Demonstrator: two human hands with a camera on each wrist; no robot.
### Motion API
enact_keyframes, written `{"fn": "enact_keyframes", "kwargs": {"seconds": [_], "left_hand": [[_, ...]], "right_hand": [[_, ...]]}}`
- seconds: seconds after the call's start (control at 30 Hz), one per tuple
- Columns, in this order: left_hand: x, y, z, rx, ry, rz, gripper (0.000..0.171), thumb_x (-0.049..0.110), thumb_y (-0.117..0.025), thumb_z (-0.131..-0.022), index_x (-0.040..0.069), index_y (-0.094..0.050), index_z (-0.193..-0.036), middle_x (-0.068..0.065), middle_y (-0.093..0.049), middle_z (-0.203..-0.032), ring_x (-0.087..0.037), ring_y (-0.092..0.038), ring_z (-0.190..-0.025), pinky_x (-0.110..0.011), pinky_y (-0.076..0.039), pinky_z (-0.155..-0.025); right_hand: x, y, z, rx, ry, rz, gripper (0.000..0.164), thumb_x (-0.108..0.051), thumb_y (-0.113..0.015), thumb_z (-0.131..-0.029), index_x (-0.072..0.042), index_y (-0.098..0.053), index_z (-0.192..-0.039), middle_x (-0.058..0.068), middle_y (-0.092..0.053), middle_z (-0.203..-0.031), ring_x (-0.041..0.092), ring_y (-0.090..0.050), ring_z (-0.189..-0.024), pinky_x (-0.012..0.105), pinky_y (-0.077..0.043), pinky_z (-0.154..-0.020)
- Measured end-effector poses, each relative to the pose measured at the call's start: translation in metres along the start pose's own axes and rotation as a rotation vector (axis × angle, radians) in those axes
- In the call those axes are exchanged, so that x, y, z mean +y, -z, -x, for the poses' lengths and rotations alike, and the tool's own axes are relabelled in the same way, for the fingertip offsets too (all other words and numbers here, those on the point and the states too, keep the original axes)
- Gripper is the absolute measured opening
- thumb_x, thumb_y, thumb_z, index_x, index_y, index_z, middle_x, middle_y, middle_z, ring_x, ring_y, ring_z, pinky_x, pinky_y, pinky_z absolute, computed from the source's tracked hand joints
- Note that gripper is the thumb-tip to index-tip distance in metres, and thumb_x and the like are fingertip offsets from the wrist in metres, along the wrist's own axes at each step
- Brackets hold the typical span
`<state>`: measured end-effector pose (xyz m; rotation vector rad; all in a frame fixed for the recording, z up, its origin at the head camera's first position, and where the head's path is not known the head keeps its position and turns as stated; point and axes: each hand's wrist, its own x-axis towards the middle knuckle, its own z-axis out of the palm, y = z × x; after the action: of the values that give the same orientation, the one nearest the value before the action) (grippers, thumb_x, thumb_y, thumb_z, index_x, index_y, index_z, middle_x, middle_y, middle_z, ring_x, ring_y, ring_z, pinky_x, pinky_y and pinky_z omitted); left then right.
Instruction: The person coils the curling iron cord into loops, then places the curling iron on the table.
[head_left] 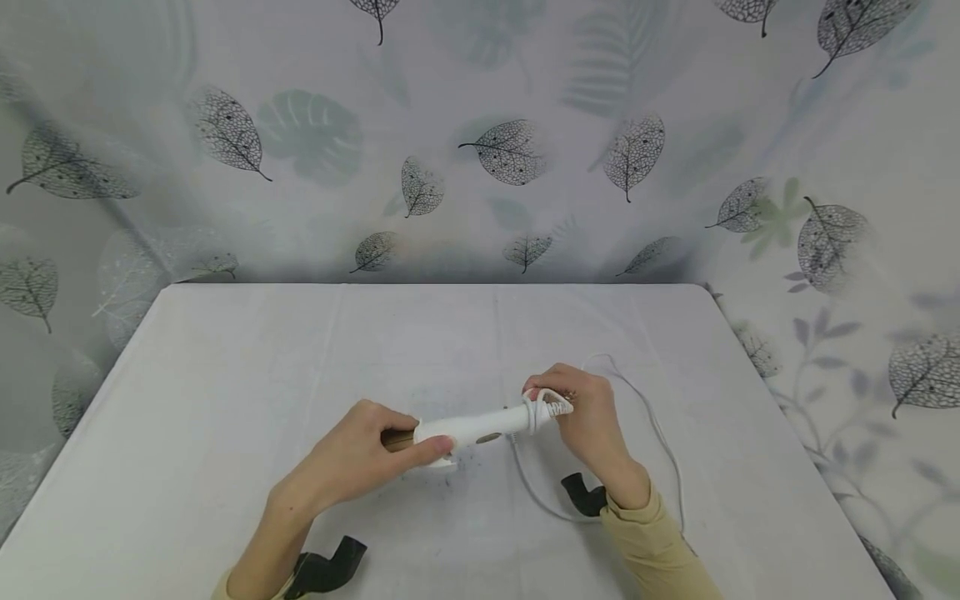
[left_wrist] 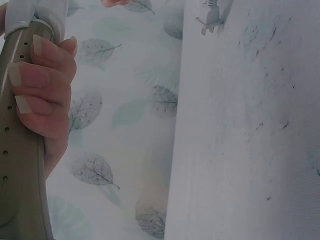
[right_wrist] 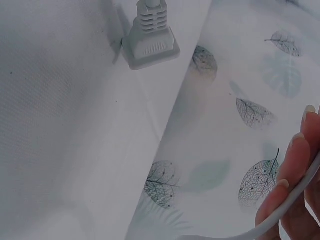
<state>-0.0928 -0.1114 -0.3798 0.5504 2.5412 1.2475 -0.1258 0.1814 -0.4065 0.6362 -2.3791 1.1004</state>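
Note:
A white hair straightener (head_left: 468, 427) is held level above the table, its brownish-gold barrel (left_wrist: 22, 125) lined with small holes. My left hand (head_left: 356, 458) grips the barrel end, the thumb lying along the white body and the fingers (left_wrist: 37, 80) curled round the barrel. At the other end, my right hand (head_left: 591, 412) holds the white power cord (head_left: 551, 398), which loops round the handle's tail. In the right wrist view the cord (right_wrist: 290, 200) runs across the curled fingers. A white plug (right_wrist: 152, 42) shows below, apart from the fingers; its pins (left_wrist: 207, 30) appear in the left wrist view.
The table (head_left: 247, 358) has a white cover with dark specks near the middle. Slack cord (head_left: 663, 442) trails round the right forearm. Black curved pieces (head_left: 330, 567) sit at both wrists. A leaf-patterned curtain (head_left: 480, 208) stands behind and beside the table.

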Motion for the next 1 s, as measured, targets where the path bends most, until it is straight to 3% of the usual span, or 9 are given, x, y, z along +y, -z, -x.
{"fn": "enact_keyframes", "kwargs": {"seconds": [0.17,0.3,0.47,0.6,0.83,1.0], "left_hand": [[-0.0014,-0.0002,0.0010,-0.015,-0.026,-0.013,0.046,0.065,-0.067,-0.085,0.026,-0.060,-0.061,0.014,-0.029,-0.054,-0.002,-0.024,-0.051,-0.022,-0.019,-0.047],[-0.0026,0.0008,0.0023,-0.026,-0.018,-0.013,0.053,0.065,-0.067,-0.085,0.023,-0.050,-0.057,0.013,-0.025,-0.055,-0.002,-0.021,-0.052,-0.022,-0.018,-0.047],[-0.0038,0.0020,0.0027,-0.033,0.006,-0.026,0.061,0.068,-0.066,-0.083,0.020,-0.040,-0.056,0.013,-0.022,-0.055,-0.004,-0.018,-0.051,-0.023,-0.017,-0.047],[-0.0058,0.0015,0.0020,-0.065,0.002,-0.032,0.062,0.069,-0.066,-0.083,0.020,-0.040,-0.055,0.014,-0.022,-0.054,-0.003,-0.019,-0.050,-0.022,-0.018,-0.046],[-0.0070,0.0008,0.0021,-0.115,0.000,-0.049,0.058,0.069,-0.069,-0.081,0.023,-0.045,-0.054,0.016,-0.020,-0.054,-0.003,-0.020,-0.050,-0.022,-0.019,-0.046],[-0.0046,-0.0011,0.0017,-0.135,0.029,-0.066,0.057,0.071,-0.069,-0.079,0.024,-0.050,-0.053,0.016,-0.021,-0.053,-0.003,-0.022,-0.050,-0.022,-0.020,-0.046]], "right_hand": [[-0.0003,0.0017,-0.0004,0.040,-0.034,0.021,0.012,-0.004,-0.082,-0.071,-0.008,-0.074,-0.080,-0.002,-0.069,-0.074,0.006,-0.057,-0.064,0.019,-0.047,-0.061],[-0.0011,0.0031,0.0005,0.025,-0.082,0.084,0.016,-0.009,-0.084,-0.070,-0.009,-0.072,-0.080,-0.002,-0.070,-0.074,0.007,-0.058,-0.065,0.023,-0.048,-0.060],[0.0000,0.0051,0.0002,-0.007,-0.028,0.126,0.016,-0.003,-0.081,-0.074,-0.009,-0.069,-0.083,0.000,-0.071,-0.078,0.008,-0.058,-0.065,0.025,-0.047,-0.060],[-0.0001,0.0065,-0.0007,-0.039,0.009,0.137,0.018,0.001,-0.081,-0.074,-0.008,-0.069,-0.084,0.001,-0.071,-0.079,0.008,-0.058,-0.064,0.025,-0.047,-0.059],[-0.0060,0.0088,-0.0009,-0.202,-0.103,0.170,0.013,-0.010,-0.078,-0.081,-0.012,-0.066,-0.083,-0.004,-0.068,-0.076,0.006,-0.050,-0.063,0.023,-0.042,-0.060],[-0.0041,0.0084,-0.0004,-0.193,-0.077,0.174,0.011,-0.011,-0.077,-0.082,-0.013,-0.066,-0.084,-0.007,-0.066,-0.076,0.004,-0.047,-0.063,0.023,-0.042,-0.060]]}}
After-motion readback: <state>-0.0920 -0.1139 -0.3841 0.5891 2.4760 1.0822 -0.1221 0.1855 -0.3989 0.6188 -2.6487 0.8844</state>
